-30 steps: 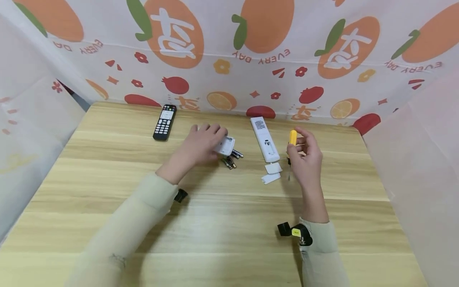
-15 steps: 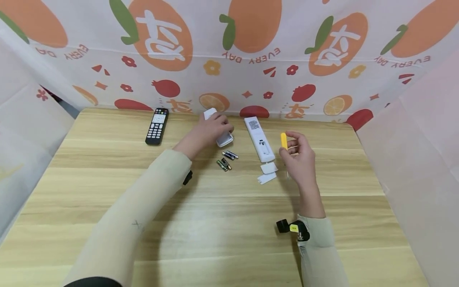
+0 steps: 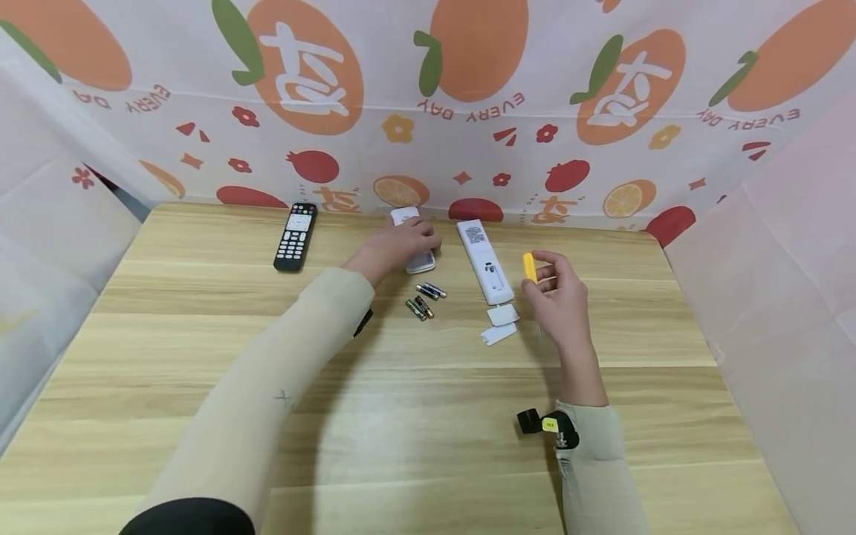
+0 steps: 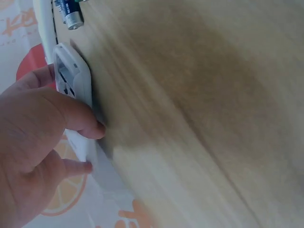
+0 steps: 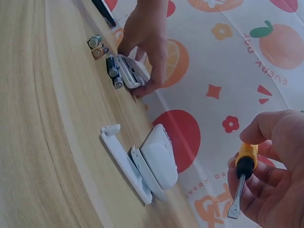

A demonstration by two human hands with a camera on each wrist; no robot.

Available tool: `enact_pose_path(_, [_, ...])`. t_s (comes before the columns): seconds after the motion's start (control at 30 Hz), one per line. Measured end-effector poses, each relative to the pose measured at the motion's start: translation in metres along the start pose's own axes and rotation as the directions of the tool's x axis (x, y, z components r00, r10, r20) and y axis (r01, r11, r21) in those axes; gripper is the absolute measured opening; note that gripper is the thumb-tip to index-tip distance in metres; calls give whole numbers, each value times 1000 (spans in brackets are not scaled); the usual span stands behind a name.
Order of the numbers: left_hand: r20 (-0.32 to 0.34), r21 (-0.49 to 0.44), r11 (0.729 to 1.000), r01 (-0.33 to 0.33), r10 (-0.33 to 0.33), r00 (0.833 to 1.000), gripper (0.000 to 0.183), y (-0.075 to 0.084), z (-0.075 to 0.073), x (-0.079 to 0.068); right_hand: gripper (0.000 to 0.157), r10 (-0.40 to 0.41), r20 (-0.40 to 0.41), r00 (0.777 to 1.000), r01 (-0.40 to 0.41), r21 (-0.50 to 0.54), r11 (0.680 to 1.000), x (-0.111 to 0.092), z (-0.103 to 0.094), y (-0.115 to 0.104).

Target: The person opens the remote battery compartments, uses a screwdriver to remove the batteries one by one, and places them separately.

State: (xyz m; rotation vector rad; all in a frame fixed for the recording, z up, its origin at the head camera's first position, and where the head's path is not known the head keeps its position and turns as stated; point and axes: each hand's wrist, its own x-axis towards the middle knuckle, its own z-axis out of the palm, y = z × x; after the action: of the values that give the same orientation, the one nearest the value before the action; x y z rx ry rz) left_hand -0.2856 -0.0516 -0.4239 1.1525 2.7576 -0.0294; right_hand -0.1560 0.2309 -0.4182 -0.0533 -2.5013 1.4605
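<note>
At the back of the table, my left hand grips a small white remote control, its fingers over the middle. In the left wrist view, thumb and fingers hold the remote by its sides, an open battery compartment showing at one end. My right hand holds a yellow-handled screwdriver above the table, pinched between thumb and fingers. Its flat metal tip points down in the right wrist view. Between the hands lies a longer white remote, back up with its battery compartment uncovered.
Several batteries lie in two pairs in front of the left hand. Two white battery covers, one nearer the long remote and another below it, lie together. A black remote is at the back left. A fruit-print cloth hangs behind the table.
My left hand has moved the small white remote away from the batteries, toward the back edge, and lowered it. The right hand keeps the screwdriver in about the same place.
</note>
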Motion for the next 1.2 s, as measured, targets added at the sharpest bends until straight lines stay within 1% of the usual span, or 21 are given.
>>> enact_pose_path(0.17, [1,3,1000,1,-1,1000,50,3,0,0,43,-5,-6,1000,5,0,1000,0,1,2])
enact_pose_path(0.27, [-11,8,1000,6,-6,1000,48,5,0,0,44,-9,-12,1000,9,3,1000,0,1,4])
enact_pose_path(0.4, [-13,35,999,6,-6,1000,50,5,4,-1,44,-5,-14,1000,5,1,1000,1,0,7])
enact_pose_path(0.43, [-18,39,999,4,-4,1000,50,5,5,-2,44,8,-10,1000,-8,0,1000,1,0,7])
enact_pose_path(0.5, [-35,32,999,4,-3,999,52,4,6,-5,45,16,-5,1000,-16,2,1000,3,-1,8])
enact_pose_path(0.57, [-49,5,1000,9,-8,999,58,2,8,-8,45,26,1,1000,-26,-12,1000,4,-2,10])
enact_pose_path(0.63, [-66,-54,998,28,-31,997,62,0,7,-17,46,39,3,999,-39,-42,998,4,-3,12])
enact_pose_path(0.67, [-70,-84,995,48,-54,996,63,-2,5,-22,46,36,3,999,-35,-56,998,4,-3,14])
enact_pose_path(0.7, [-72,-109,991,75,-83,994,59,-4,4,-28,46,43,7,999,-42,-76,996,4,-3,16])
enact_pose_path(0.73, [-68,-131,984,117,-127,990,58,-6,4,-34,46,52,11,999,-51,-94,994,5,-3,17])
enact_pose_path(0.77, [-70,-144,977,156,-167,983,57,-9,2,-41,47,61,20,998,-58,-111,992,5,-2,18])
enact_pose_path(0.83, [-59,-151,956,250,-262,963,55,-15,-1,-57,48,74,43,996,-68,-139,988,5,0,20])
enact_pose_path(0.93, [-27,-133,915,381,-388,921,58,-23,-5,-82,50,95,83,992,-79,-184,980,6,4,21])
enact_pose_path(1.0, [-3,-129,885,447,-451,892,61,-30,-5,-96,51,107,107,988,-82,-217,973,5,6,21])
enact_pose_path(1.07, [23,-152,848,507,-510,860,64,-36,-3,-110,52,118,129,985,-83,-252,964,4,7,21])
enact_pose_path(1.2, [54,-194,782,592,-594,803,62,-50,7,-130,52,136,164,977,-80,-312,947,2,9,23])
